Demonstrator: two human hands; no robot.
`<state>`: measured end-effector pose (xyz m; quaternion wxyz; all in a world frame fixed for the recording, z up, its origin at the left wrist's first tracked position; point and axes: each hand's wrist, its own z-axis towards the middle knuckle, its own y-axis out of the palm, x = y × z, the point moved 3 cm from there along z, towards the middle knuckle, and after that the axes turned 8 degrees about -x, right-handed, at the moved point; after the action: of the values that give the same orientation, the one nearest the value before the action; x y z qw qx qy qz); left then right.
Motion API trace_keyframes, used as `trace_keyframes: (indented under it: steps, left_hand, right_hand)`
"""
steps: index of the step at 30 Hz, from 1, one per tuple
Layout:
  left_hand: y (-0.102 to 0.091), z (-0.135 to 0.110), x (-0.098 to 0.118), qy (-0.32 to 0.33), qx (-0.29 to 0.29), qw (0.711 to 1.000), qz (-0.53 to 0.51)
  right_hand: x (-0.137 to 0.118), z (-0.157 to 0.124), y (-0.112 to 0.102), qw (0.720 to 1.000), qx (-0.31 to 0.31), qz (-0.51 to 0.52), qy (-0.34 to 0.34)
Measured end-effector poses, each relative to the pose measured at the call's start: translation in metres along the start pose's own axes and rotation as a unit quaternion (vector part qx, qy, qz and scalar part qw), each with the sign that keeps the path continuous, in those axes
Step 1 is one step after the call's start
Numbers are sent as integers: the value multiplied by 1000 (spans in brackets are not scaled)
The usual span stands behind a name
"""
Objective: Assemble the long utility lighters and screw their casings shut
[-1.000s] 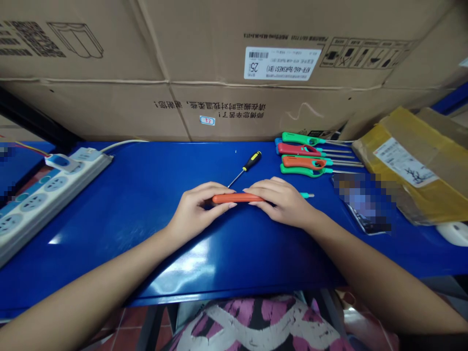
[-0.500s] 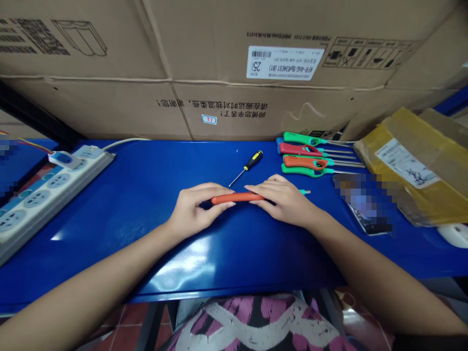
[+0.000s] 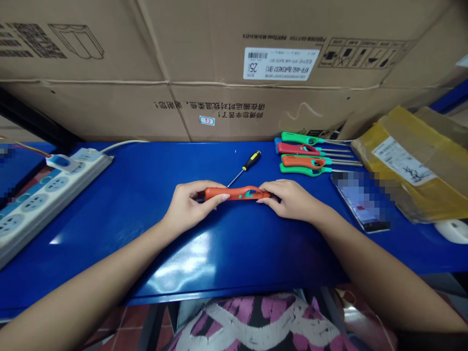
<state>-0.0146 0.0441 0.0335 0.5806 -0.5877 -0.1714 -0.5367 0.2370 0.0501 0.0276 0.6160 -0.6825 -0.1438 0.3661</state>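
Between my two hands lies an orange long-nosed gas lighter (image 3: pixel 239 193), held level just above the blue table, with its teal trigger and finger loop in sight. My left hand (image 3: pixel 188 202) pinches the handle end between thumb and fingers. At the other end, my right hand (image 3: pixel 287 199) grips the front part by the loop and covers the nozzle. Behind the lighter, a black and yellow screwdriver (image 3: pixel 252 160) rests on the table, its tip pointing toward the lighter.
Several lighters (image 3: pixel 302 161) in green, red and orange lie stacked at the back right. A phone (image 3: pixel 361 202), a yellow-taped parcel (image 3: pixel 402 161) and a white mouse (image 3: pixel 452 231) are on the right. At left stands a power strip (image 3: pixel 54 195). A big carton (image 3: pixel 219 58) walls off the back.
The lighter has turned about its length, so its side with the loop and teal trigger now shows. My right hand has shifted slightly toward the nozzle end.
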Motion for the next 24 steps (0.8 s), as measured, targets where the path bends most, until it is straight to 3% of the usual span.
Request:
trace_keyframes:
  steps: [4,7,12,14,17,19,21,24]
  left_hand:
    - [2,-1,1,-12,-14,999,-28]
    - [5,-1,-1,-79,-2,992,-97]
    - [22,-1,-9,-177,-64,956,-225]
    - [24,0,-8,-141,-93,966,-198]
    - [19,0,1,16,-69,996,-52]
    - [14,-1,8,110,-45,992,37]
    - [13,-3,12,159,-45,983,78]
    - [14,-5,13,180,-52,978,94]
  right_hand:
    - [1,-1,1,999,-28,-13,29]
    - [-3,-1,-1,1000,2,-5,30]
    - [-16,4,6,996,64,-10,-54]
    - [-20,5,9,994,74,-20,-76]
    - [-21,5,9,993,93,-7,-71]
    - [-22,4,8,993,94,5,-71]
    - [-23,4,8,993,91,9,-80]
    - [-25,4,10,992,93,8,-82]
